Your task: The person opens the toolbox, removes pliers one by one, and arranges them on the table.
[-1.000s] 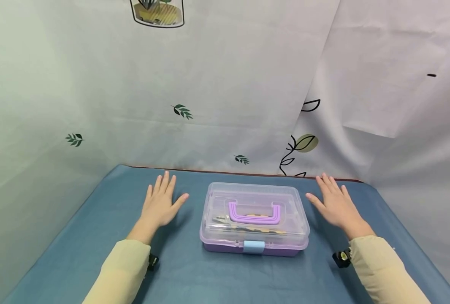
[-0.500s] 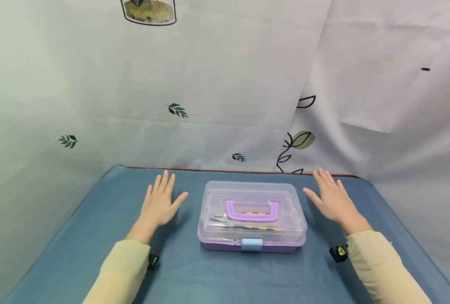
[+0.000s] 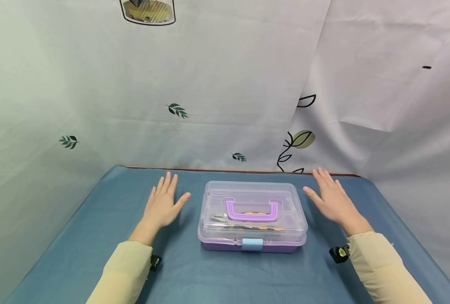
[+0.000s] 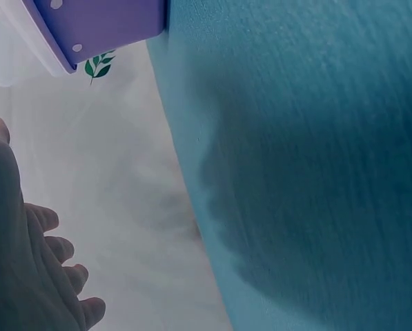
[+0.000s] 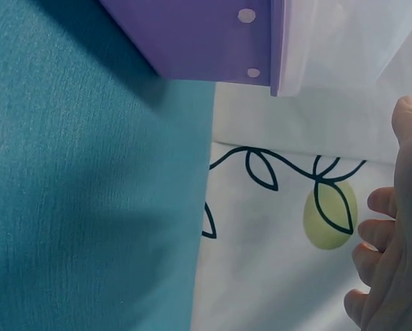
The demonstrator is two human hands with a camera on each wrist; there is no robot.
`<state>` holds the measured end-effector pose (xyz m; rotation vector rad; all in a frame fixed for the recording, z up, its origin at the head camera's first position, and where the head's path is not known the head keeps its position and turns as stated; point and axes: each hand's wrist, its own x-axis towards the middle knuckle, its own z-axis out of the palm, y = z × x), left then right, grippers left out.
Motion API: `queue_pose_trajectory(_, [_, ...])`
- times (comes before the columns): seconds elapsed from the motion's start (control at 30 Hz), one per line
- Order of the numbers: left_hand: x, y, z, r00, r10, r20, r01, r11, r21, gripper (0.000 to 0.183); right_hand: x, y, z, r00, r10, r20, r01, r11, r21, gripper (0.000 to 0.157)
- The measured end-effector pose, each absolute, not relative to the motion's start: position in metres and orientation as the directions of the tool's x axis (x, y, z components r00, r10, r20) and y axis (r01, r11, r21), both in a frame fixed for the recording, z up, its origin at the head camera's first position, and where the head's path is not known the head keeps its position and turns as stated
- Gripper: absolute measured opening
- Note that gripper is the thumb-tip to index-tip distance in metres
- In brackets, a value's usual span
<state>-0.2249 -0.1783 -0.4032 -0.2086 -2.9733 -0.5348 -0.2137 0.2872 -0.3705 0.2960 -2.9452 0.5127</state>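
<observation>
A plastic storage box (image 3: 252,249) with a purple base stands in the middle of the table, its see-through lid (image 3: 253,190) down. On top lies a purple handle (image 3: 252,217), and a light blue latch (image 3: 252,244) sits at the front. Through the lid a metal-tipped tool and some yellow-and-black items show, too blurred to name. To the left of the box my left hand (image 3: 162,209) hovers over the table, fingers straight, holding nothing. My right hand (image 3: 335,202) is held likewise on the right side, apart from the box. Both wrist views show the purple base (image 4: 109,24) beyond the hand.
A blue cloth (image 3: 229,278) covers the table. White fabric (image 3: 225,84) printed with leaves hangs behind and at both sides, close to the table's back edge. Small black devices are strapped under both wrists; the right device (image 3: 339,254) shows plainly.
The head view has shifted slightly, so box and backdrop sit a little further left than a second ago. Since half a second ago my left hand has moved slightly right.
</observation>
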Motion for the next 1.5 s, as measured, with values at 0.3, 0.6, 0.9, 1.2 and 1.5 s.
queue_pose_trajectory(0.3, [-0.221, -0.176, -0.401, -0.981, 0.125, 0.146, 0.17, 0.918, 0.359, 0.085, -0.209, 0.286, -0.366, -0.966, -0.187, 0.178, -0.24, 0.906, -0.348, 0.076])
queue_pose_trajectory(0.6, [-0.218, -0.17, -0.397, -0.975, 0.134, 0.175, 0.194, 0.897, 0.398, 0.081, -0.204, 0.282, -0.362, -0.962, -0.191, 0.192, -0.252, 0.892, -0.375, 0.072])
queue_pose_trajectory(0.9, [-0.214, -0.167, -0.396, -0.972, 0.15, 0.181, 0.214, 0.88, 0.424, 0.084, -0.199, 0.277, -0.36, -0.955, -0.2, 0.22, -0.274, 0.882, -0.384, 0.072])
queue_pose_trajectory(1.2, [-0.208, -0.164, -0.396, -0.971, 0.147, 0.191, 0.221, 0.859, 0.462, 0.076, -0.193, 0.273, -0.358, -0.958, -0.198, 0.208, -0.268, 0.879, -0.394, 0.072])
queue_pose_trajectory(1.5, [-0.202, -0.157, -0.395, -0.967, 0.148, 0.207, 0.235, 0.832, 0.502, 0.078, -0.188, 0.27, -0.358, -0.959, -0.193, 0.209, -0.265, 0.87, -0.415, 0.07])
